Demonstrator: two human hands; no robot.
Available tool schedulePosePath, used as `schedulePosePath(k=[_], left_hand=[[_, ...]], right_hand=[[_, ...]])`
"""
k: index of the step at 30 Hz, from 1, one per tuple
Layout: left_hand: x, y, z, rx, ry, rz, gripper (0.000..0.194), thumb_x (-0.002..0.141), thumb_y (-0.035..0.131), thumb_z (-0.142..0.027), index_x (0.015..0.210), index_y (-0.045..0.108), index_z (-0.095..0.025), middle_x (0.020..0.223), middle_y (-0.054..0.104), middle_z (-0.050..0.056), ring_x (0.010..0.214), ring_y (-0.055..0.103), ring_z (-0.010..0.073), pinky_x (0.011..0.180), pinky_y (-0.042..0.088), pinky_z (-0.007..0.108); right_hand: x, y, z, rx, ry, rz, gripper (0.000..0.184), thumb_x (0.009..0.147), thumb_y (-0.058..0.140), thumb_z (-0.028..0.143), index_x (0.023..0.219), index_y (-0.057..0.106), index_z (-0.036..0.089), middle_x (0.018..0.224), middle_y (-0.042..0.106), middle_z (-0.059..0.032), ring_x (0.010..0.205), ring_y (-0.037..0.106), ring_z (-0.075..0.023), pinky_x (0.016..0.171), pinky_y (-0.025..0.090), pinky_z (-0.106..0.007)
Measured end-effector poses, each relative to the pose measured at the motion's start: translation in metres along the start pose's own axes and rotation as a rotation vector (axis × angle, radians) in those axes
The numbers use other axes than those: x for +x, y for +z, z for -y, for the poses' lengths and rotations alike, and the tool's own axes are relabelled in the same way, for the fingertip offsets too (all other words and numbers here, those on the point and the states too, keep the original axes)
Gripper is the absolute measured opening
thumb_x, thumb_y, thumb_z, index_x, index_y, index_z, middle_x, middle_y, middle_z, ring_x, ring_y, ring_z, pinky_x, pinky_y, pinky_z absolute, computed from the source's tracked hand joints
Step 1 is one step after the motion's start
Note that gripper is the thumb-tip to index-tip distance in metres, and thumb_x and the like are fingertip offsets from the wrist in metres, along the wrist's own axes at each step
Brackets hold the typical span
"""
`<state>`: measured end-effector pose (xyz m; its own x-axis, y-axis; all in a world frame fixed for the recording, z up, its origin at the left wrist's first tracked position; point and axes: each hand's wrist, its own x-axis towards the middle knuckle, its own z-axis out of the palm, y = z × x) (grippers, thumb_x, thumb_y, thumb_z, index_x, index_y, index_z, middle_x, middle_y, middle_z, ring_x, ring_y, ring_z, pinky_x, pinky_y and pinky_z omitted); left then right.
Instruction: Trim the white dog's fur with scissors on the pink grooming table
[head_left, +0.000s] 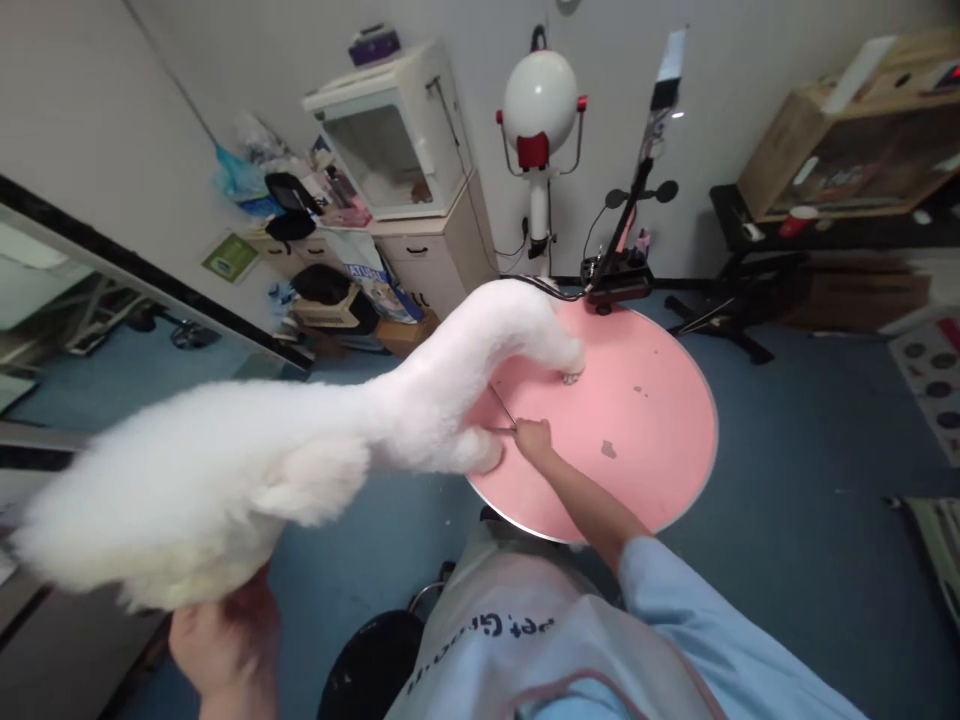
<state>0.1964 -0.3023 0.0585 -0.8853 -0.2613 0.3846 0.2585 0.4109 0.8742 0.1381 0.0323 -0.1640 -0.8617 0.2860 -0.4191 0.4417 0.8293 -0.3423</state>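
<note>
Head view: scissors [504, 408] project from right grip [533, 440].

Fluffy white dog [427, 400] on pink table [667, 410], spread scissors [505, 431] near leg.

Purple box [375, 47] sits on white cabinet [375, 140]; white dryer [540, 98] by wall [727, 110]; wooden case [840, 150], red cup [796, 222] on black desk [855, 233]; floor [810, 450] blue

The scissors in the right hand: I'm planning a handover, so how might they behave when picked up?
The scissors are likely stiff, as their slim blades look straight. They are probably light, being thin and held by the right hand alone. The blades stand apart in a V, so they may swing if gripped loosely.
</note>
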Motion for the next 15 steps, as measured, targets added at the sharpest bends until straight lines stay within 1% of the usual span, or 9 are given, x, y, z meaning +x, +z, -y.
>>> schedulePosePath(k=[2,3,6,9,11,12,13,14,15], left_hand=[[0.002,-0.002,0.015,-0.194,-0.113,-0.179,0.041,0.075,0.064,-0.029,0.112,0.062,-0.047,0.135,0.051,-0.018,0.141,0.031,0.0302,0.116,0.038,0.059],[0.002,-0.002,0.021,-0.254,-0.146,-0.219,0.039,0.071,0.067,-0.024,0.105,0.066,-0.045,0.132,0.053,-0.017,0.14,0.032,0.0295,0.118,0.036,0.057],[0.001,-0.007,0.031,-0.278,-0.143,-0.243,0.027,0.072,0.068,-0.022,0.095,0.069,-0.037,0.123,0.06,-0.016,0.137,0.039,0.0271,0.119,0.037,0.052],[-0.002,-0.012,0.038,-0.214,-0.102,-0.226,0.011,0.078,0.065,-0.028,0.088,0.066,-0.025,0.119,0.063,-0.013,0.132,0.045,0.0276,0.11,0.046,0.052],[-0.002,-0.011,0.043,-0.192,-0.071,-0.213,0.014,0.08,0.064,-0.032,0.085,0.062,-0.019,0.119,0.064,-0.011,0.128,0.049,0.0279,0.101,0.052,0.05],[-0.002,-0.009,0.045,-0.199,-0.057,-0.211,0.017,0.079,0.064,-0.033,0.086,0.061,-0.018,0.12,0.063,-0.011,0.127,0.049,0.0274,0.099,0.053,0.048],[-0.001,-0.008,0.046,-0.218,-0.045,-0.21,0.02,0.079,0.065,-0.035,0.086,0.06,-0.017,0.121,0.062,-0.011,0.128,0.049,0.0267,0.098,0.053,0.046],[0.001,-0.006,0.047,-0.242,-0.037,-0.21,0.023,0.079,0.066,-0.037,0.087,0.059,-0.016,0.122,0.062,-0.011,0.128,0.048,0.0262,0.097,0.053,0.045],[0.002,-0.004,0.047,-0.264,-0.034,-0.207,0.026,0.078,0.067,-0.039,0.086,0.058,-0.015,0.123,0.061,-0.011,0.129,0.048,0.026,0.094,0.053,0.045]], right_hand=[[0.02,-0.011,0.01,-0.013,0.028,-0.015,0.033,0.095,0.036,0.017,0.109,0.064,0.007,0.101,0.068,-0.0212,0.102,0.062,-0.0212,0.089,0.032,-0.034],[0.026,-0.016,0.008,-0.017,0.058,-0.019,0.034,0.095,0.035,0.016,0.111,0.063,0.006,0.101,0.067,-0.0222,0.102,0.062,-0.0219,0.089,0.033,-0.034],[0.012,-0.023,-0.032,-0.032,0.181,-0.004,0.035,0.093,0.034,0.014,0.111,0.063,0.005,0.101,0.067,-0.0243,0.101,0.064,-0.0244,0.084,0.036,-0.034],[-0.054,-0.006,-0.102,-0.055,0.362,0.016,0.038,0.093,0.032,0.017,0.113,0.063,0.006,0.103,0.066,-0.0257,0.096,0.066,-0.0276,0.075,0.041,-0.034],[-0.114,0.017,-0.145,0.006,0.584,-0.041,0.044,0.096,0.028,0.031,0.115,0.062,0.011,0.098,0.069,-0.0217,0.088,0.067,-0.028,0.07,0.043,-0.034],[-0.144,0.03,-0.161,0.005,0.632,-0.057,0.046,0.096,0.027,0.036,0.113,0.063,0.012,0.097,0.069,-0.0209,0.087,0.068,-0.0283,0.071,0.044,-0.035],[-0.171,0.044,-0.172,-0.026,0.589,-0.092,0.045,0.096,0.027,0.035,0.11,0.064,0.014,0.098,0.069,-0.0199,0.09,0.067,-0.028,0.075,0.044,-0.035],[-0.194,0.057,-0.178,-0.032,0.445,-0.073,0.04,0.095,0.031,0.034,0.106,0.065,0.018,0.098,0.07,-0.0169,0.094,0.067,-0.0271,0.08,0.044,-0.035],[-0.212,0.068,-0.178,-0.029,0.367,-0.034,0.035,0.093,0.035,0.033,0.102,0.066,0.02,0.097,0.07,-0.0149,0.096,0.066,-0.027,0.084,0.043,-0.035]])
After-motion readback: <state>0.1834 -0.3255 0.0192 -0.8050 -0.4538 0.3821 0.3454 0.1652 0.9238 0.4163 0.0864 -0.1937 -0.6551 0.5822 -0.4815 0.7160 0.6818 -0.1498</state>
